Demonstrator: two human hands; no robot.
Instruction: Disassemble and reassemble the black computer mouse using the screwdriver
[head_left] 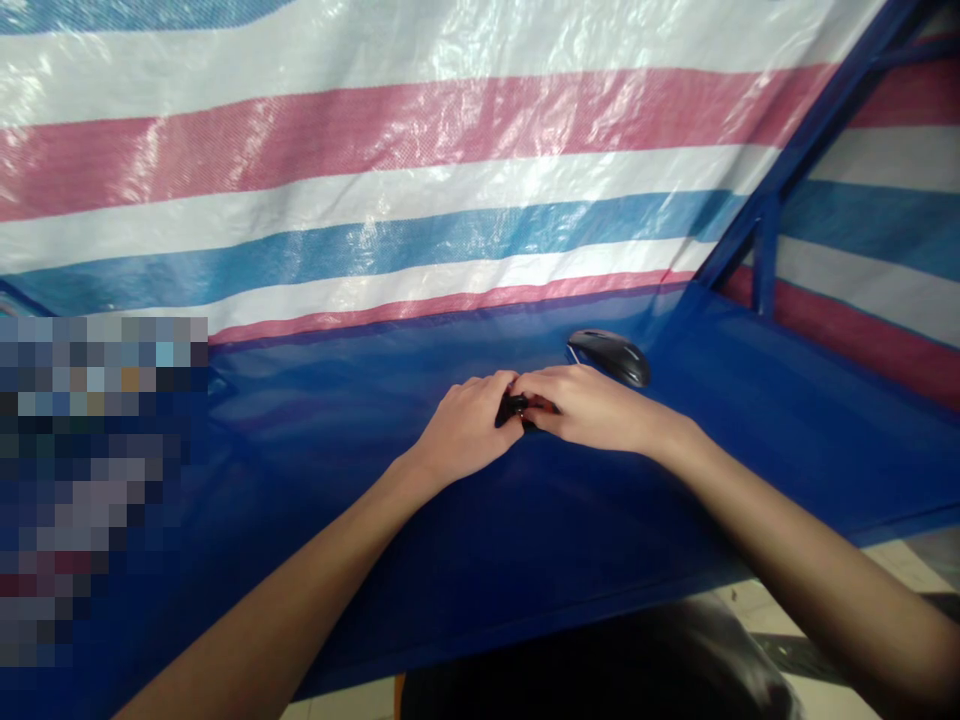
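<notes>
Above the blue tabletop, my left hand and my right hand meet, both closed on a small black object. The fingers cover most of it, so its kind cannot be made out. An orange-red patch shows under my right fingers. Just behind my right hand lies a black computer mouse with a pale strip along its left edge; neither hand appears to grip it.
A striped plastic sheet hangs behind the table. Blue metal frame bars rise at the right. At the left, a pixelated area hides what is there. The table's front edge runs below my forearms.
</notes>
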